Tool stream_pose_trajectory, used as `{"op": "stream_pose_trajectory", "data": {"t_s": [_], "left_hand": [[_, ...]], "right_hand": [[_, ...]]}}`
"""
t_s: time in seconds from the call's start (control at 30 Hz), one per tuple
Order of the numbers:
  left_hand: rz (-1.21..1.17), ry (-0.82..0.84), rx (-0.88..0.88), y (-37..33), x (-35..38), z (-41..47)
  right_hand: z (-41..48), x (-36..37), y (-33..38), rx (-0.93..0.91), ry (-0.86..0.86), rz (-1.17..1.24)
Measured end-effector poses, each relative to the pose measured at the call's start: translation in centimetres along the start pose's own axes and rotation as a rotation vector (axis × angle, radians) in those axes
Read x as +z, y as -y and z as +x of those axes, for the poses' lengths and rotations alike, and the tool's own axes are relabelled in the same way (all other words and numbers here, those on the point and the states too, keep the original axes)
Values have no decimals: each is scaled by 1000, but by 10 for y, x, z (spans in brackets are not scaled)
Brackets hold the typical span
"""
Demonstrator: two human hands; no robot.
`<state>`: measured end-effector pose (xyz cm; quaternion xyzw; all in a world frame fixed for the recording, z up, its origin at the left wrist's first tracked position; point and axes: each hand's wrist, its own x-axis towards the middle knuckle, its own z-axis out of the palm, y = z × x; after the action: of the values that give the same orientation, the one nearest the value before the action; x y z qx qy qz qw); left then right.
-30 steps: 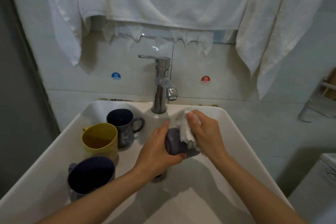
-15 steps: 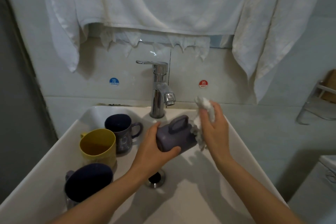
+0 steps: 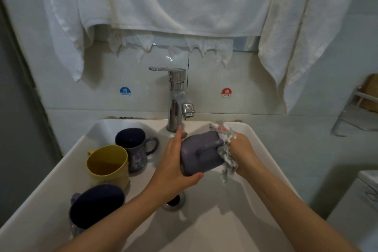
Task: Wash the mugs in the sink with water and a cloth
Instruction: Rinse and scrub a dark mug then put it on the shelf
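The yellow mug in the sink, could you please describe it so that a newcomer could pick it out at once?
Start at the white sink below the chrome tap; three mugs sit along its left side. The yellow mug is the middle one. It alone is yellow: the mug behind it and the mug in front are dark purple.

Tap [image 3: 177, 96] polished metal; sink [image 3: 255, 141] glossy white; grey mug [image 3: 199, 155] matt; cloth [image 3: 227, 153] rough, frayed.

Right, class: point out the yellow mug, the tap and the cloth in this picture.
yellow mug [image 3: 106, 161]: head view, on its inside wall.
tap [image 3: 177, 86]: head view, on its upright chrome body.
cloth [image 3: 228, 161]: head view, on its hanging lower end.
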<state>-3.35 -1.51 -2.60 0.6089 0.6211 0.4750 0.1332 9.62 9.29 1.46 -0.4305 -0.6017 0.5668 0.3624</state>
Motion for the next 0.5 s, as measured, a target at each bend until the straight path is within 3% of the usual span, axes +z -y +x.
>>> {"op": "stream_pose_trajectory", "data": {"t_s": [0.1,0.2,0.27,0.33,0.5], "left_hand": [[-165,29,-195,0,2,2],[-648,71,-464,-11,-1,2],[-807,57,-448,-15,-2,2],[-787,-13,-384,-14,-3,3],[-437,-86,-227,-3,-4,3]], "right_hand": [[1,1,1,-134,-96,-17],[1,2,-3,-268,-147,-61],[2,-1,-2,-311,-106,-51],[3,-6,-1,-353,-88,-84],[3,-13,3,-575,-48,-220]]}}
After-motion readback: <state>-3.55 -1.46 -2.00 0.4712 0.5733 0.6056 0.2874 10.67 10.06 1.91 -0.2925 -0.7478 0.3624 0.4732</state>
